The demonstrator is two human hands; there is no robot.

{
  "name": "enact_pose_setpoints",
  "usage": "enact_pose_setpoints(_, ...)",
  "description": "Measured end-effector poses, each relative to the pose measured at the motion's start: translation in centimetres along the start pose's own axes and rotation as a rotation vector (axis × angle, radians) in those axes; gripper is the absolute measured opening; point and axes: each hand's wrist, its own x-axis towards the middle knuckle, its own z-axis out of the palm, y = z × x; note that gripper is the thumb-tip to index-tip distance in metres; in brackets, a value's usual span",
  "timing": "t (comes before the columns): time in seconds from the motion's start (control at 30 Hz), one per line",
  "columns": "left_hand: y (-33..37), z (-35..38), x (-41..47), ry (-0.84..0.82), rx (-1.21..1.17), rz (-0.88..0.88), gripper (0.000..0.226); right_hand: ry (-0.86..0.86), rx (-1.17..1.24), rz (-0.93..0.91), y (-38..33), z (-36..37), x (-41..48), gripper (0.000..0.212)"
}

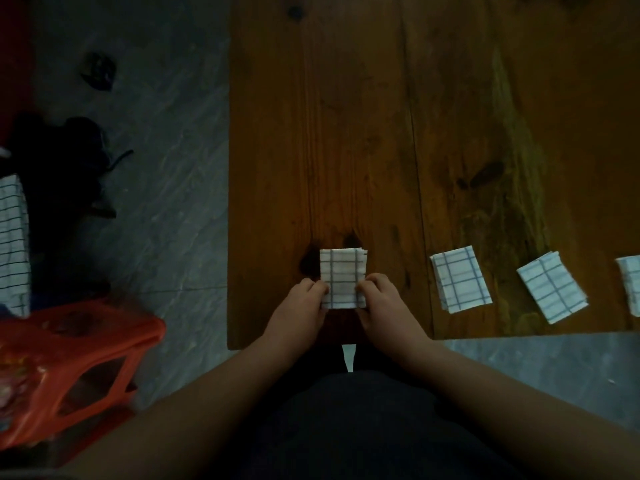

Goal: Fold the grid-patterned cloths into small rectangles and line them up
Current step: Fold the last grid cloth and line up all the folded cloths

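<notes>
A white cloth with a dark grid, folded to a small rectangle, lies near the front edge of the wooden table. My left hand pinches its near left corner and my right hand pinches its near right corner. To the right, three folded grid cloths lie in a row along the front edge: one, a second, tilted, and a third cut off by the frame's right edge.
An orange plastic stool stands on the grey floor at the left. More grid-patterned cloth hangs at the far left edge beside dark items. The table's left edge runs close to my left hand.
</notes>
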Motion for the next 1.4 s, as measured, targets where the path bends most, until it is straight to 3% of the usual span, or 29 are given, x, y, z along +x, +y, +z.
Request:
enact_pose_setpoints(0.57,0.0,-0.3,0.5,0.010,0.106,0.035,0.066,-0.011,-0.045,0.054,0.0,0.2,1.2,0.058)
enact_pose_setpoints(1.07,1.0,-0.6,0.5,0.041,0.096,0.001,0.065,0.011,-0.043,0.041,0.2,-1.0,0.7,0.060)
enact_pose_setpoints(1.4,9.8,2.2,2.5,0.072,0.097,0.113,0.048,0.172,-0.186,0.035,9.4,-6.6,-2.3,0.040)
